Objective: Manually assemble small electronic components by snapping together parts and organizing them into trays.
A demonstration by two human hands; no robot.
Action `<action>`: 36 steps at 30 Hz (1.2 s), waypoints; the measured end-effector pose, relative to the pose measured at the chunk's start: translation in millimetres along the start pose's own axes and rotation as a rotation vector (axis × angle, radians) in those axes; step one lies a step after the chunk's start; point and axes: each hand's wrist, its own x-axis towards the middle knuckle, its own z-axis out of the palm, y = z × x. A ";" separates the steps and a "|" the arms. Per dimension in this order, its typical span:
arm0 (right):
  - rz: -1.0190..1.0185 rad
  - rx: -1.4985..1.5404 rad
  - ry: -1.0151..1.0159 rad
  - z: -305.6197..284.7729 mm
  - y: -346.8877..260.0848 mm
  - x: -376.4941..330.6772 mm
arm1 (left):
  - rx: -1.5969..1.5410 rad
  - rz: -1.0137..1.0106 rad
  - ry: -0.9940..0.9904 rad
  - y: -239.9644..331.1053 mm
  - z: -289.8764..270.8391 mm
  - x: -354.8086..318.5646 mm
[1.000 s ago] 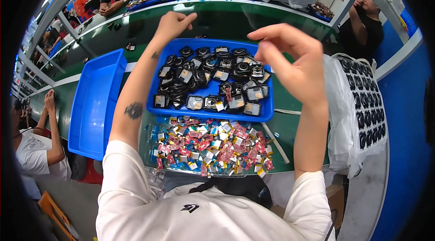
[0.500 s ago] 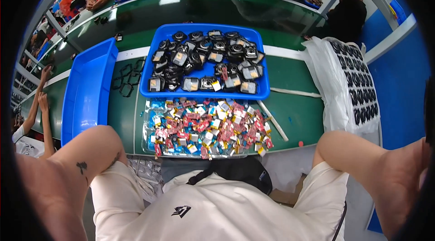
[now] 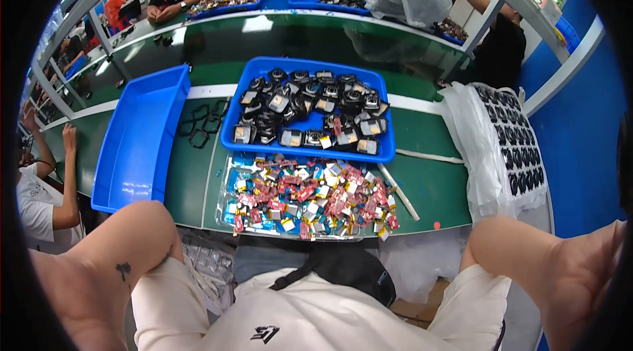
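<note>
Head view looks down on a long green worktop (image 3: 435, 186) with a white stripe along it, set in a workshop with blue walls and metal shelf posts. Two blue trays sit on it: an empty one (image 3: 142, 140) at the left, and a fuller tray (image 3: 306, 67) straight ahead holding a heap of small black parts (image 3: 310, 113), too many and too tangled to count. Just in front of that tray lies a clear sheet covered with small colourful packets (image 3: 310, 199), red, blue, yellow and white, also past counting. Several thin black rings (image 3: 201, 127) lie between the two trays. At the right, a white bag (image 3: 481, 153) carries a sheet of black parts in rows (image 3: 517, 140).

Both of the person's arms are raised to the sides; only the left forearm (image 3: 112, 272) and right forearm (image 3: 547, 272) show, well apart from the trays. Both hands are cut off by the rim, so whether the fingers are spread or closed cannot be told. Four other people work at the far and left sides, partly cut off.
</note>
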 end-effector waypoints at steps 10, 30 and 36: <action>-0.033 0.127 0.030 3.9 30.2 -25.8 | 0.003 -0.077 -0.024 6.2 -5.5 16.7; 0.275 0.246 0.053 325.1 126.2 119.2 | 0.275 -0.224 -0.700 -94.7 611.0 269.7; 0.559 0.366 -0.275 352.5 173.2 100.2 | -0.011 -0.335 -0.512 -89.3 587.7 323.4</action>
